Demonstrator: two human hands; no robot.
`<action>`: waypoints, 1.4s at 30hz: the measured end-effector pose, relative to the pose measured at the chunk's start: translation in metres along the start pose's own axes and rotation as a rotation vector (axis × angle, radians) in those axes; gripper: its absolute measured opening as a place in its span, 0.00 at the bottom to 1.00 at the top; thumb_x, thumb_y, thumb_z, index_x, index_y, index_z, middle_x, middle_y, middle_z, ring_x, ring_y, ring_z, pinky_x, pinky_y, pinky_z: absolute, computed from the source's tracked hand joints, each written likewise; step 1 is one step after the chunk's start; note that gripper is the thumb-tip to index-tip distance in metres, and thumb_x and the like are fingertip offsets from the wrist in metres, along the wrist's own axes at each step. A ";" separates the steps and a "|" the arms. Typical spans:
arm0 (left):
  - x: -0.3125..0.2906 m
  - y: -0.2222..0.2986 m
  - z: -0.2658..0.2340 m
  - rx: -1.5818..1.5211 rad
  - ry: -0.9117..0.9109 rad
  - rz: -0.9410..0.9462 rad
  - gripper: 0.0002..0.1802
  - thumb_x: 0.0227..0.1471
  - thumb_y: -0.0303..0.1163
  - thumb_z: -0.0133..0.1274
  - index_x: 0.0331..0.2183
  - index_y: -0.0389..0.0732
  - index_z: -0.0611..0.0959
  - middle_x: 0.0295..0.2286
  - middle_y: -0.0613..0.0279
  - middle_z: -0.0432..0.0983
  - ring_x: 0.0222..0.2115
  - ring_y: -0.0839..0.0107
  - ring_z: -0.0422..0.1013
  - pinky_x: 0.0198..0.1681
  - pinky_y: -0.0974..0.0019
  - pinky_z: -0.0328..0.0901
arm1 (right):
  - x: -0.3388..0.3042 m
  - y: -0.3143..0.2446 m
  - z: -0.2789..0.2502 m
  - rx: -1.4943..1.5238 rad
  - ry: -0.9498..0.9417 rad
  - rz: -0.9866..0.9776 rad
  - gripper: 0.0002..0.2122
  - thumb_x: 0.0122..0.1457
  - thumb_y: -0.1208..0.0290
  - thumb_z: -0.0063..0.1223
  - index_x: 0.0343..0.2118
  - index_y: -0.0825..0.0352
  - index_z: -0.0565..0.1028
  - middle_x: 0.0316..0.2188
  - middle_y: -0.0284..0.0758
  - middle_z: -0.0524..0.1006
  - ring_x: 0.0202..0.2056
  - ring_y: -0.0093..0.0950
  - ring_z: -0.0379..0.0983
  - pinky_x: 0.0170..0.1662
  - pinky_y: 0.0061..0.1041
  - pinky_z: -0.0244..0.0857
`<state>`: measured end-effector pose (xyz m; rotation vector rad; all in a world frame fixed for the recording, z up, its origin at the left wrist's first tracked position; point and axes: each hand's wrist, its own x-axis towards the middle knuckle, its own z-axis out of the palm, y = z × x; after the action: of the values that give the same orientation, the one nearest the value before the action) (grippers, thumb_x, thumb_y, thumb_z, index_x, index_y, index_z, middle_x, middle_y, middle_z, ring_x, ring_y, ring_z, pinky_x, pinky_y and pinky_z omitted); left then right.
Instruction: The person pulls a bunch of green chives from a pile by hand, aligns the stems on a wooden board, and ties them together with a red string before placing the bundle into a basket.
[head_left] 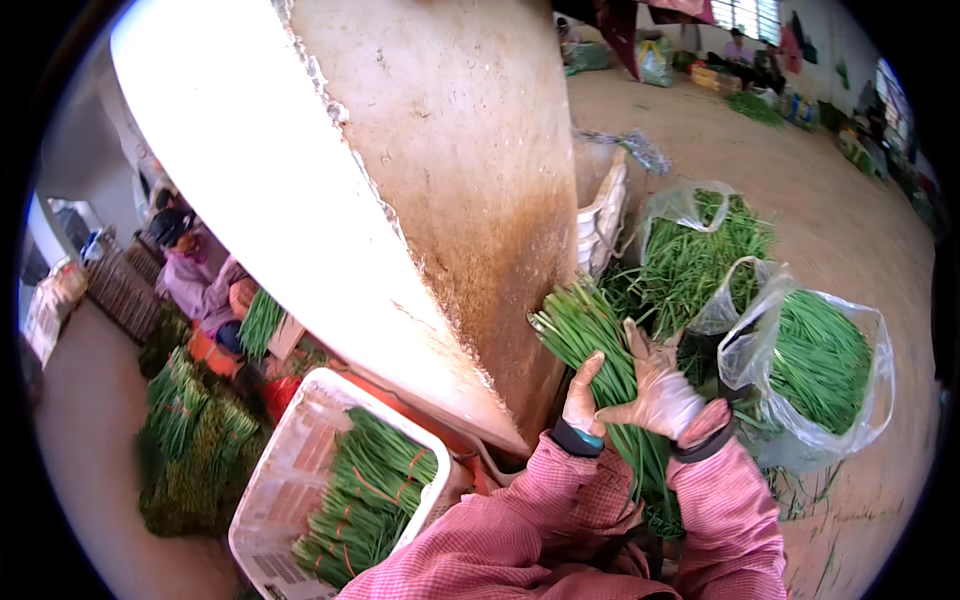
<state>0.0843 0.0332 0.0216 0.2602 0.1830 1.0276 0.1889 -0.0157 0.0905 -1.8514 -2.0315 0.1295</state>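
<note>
A thick bunch of green chives (590, 325) slants across my lap, its pale cut ends at the upper left and its leaves trailing down between my forearms. My left hand (582, 395), in a pale glove, grips it from the left with the thumb raised; its other fingers are mostly hidden. From the right, my gloved right hand (660, 388) cups the same bunch, thumb across the front and fingers along the far side. Beside my right hand, a clear plastic bag (885, 350) holds more chives (815, 360). Loose chives (700, 255) fill another bag behind it.
On my left stands a white plastic crate (262, 500) with banded chive bundles (370, 500). A stained pillar (470, 170) rises directly ahead. Further left, a person (200, 265) sits by stacked bundles (195, 440). More people and bags are at the far right.
</note>
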 end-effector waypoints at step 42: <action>-0.093 -0.018 0.016 1.324 -0.600 -1.158 0.26 0.40 0.16 0.49 0.46 0.37 0.69 0.36 0.63 0.72 0.22 0.83 0.64 0.25 0.81 0.59 | -0.286 0.075 0.054 1.235 1.152 0.917 0.07 0.55 0.70 0.47 0.24 0.67 0.70 0.13 0.28 0.67 0.12 0.15 0.60 0.13 0.13 0.55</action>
<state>0.0566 -0.0583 0.0345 1.4367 0.3799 -0.4827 0.2559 -0.2747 -0.0457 -1.2499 -0.0797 0.3426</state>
